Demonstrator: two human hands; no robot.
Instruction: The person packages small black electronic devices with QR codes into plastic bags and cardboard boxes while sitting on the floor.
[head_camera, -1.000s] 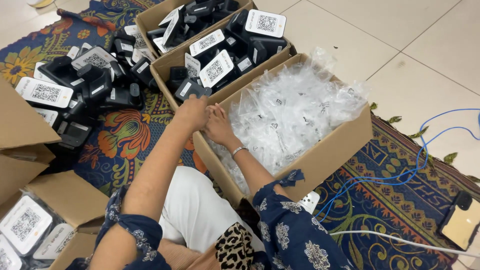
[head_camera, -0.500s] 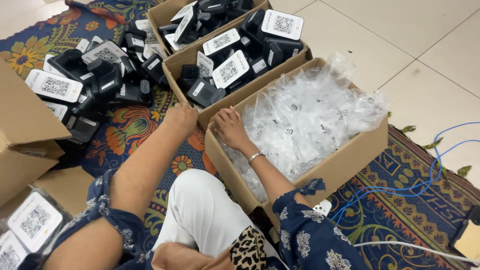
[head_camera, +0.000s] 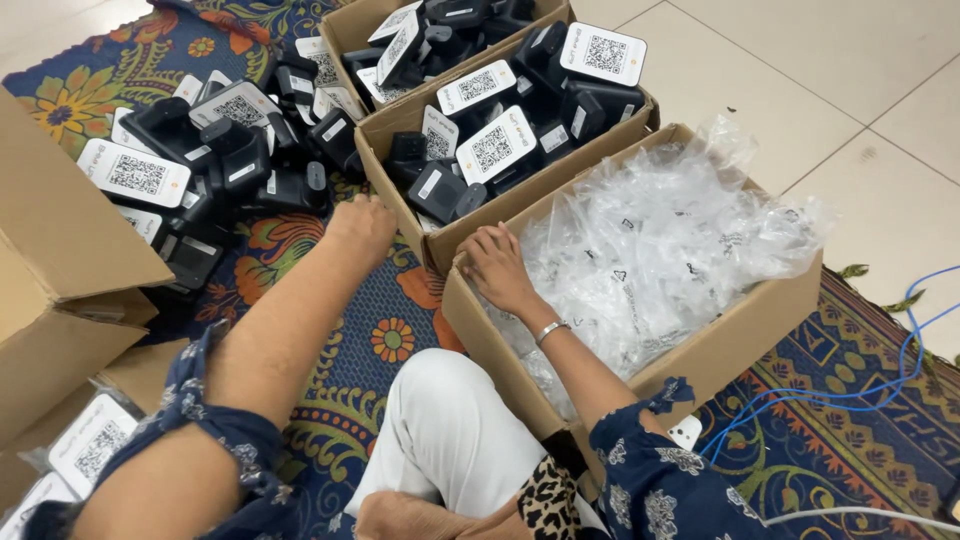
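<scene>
My left hand (head_camera: 360, 225) reaches out over the patterned rug (head_camera: 390, 310), just short of a loose pile of black devices with white code labels (head_camera: 210, 150). Its fingers curl away from the camera, so I cannot see whether they hold anything. My right hand (head_camera: 495, 265) lies with fingers spread on clear plastic bags (head_camera: 660, 240) at the near left corner of a cardboard box (head_camera: 720, 340). A silver bracelet sits on that wrist.
Two more cardboard boxes (head_camera: 520, 200) (head_camera: 350, 25) of the same black devices stand behind the bag box. A large cardboard box (head_camera: 60, 260) is at the left, with bagged devices (head_camera: 90, 450) below it. Blue cable (head_camera: 850, 390) and white cable (head_camera: 860, 512) trail at right.
My left hand has drawn back from the corner of the middle box and moved left towards the loose pile. My right hand has stayed on the bags.
</scene>
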